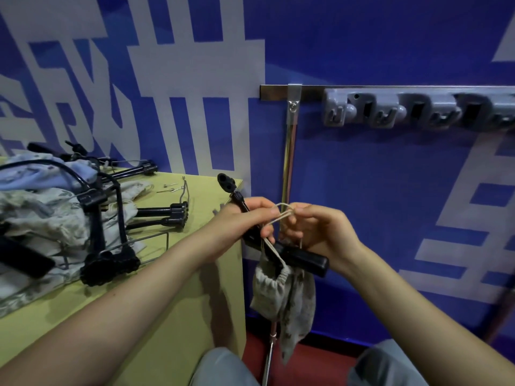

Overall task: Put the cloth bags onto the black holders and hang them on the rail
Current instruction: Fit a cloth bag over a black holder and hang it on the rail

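My left hand point(245, 221) grips a black holder point(303, 260) by its stem, its holed tip point(226, 183) pointing up and left. A pale drawstring cloth bag point(281, 296) hangs below the holder's thick end. My right hand point(315, 227) pinches the bag's beige cord loop point(280, 215) beside the left fingers. The metal rail point(278, 91) runs along the blue wall above, with a grey clip rack point(404, 110) on it. Several more black holders point(111, 246) and cloth bags point(41, 213) lie piled on the yellow table at left.
The yellow table point(195, 288) stands at left with its corner close to my hands. A thin metal rod point(288, 162) hangs down from a clear hook on the rail. Small metal pins point(172, 188) lie on the table. My knees point(223, 369) show below.
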Tool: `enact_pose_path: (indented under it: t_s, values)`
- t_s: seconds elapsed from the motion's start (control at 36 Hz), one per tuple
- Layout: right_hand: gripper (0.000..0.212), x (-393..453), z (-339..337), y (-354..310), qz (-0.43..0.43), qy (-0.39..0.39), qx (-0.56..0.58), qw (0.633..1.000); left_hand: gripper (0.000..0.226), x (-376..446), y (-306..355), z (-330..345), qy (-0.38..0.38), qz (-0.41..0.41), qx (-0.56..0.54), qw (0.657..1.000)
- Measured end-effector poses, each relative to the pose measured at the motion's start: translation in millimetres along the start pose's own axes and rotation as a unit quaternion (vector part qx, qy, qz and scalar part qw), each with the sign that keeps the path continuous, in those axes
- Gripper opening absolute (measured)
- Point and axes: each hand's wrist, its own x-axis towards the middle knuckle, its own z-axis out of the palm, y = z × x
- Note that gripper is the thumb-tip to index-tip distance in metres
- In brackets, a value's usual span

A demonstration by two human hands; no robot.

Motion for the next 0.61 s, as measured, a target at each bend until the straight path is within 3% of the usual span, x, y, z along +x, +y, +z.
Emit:
enact_pose_path:
  t_s: [0.11,0.31,0.44,0.53,0.61]
  values:
    - [0.009,2,10,-11,-0.057,0.021,-0.058,0.996,0.018,1,6,-2,0.015,0.046,0.086,0.995]
    - [0.007,13,10,-19,-0.071,0.023,-0.139,0.988,0.019,1,2,-7,0.023,0.047,0.134,0.99]
    - [0.008,14,16,-23,-0.065,0.022,-0.152,0.986,0.027,3,-2,-4,0.041,0.024,0.073,0.996]
    - [0.01,13,15,-23,-0.067,0.037,-0.263,0.962,0.013,3,-4,1,0.086,0.034,0.082,0.992]
    - [0.012,10,17,-28,-0.088,0.063,-0.339,0.935,0.014,5,3,8,0.111,0.045,0.106,0.987]
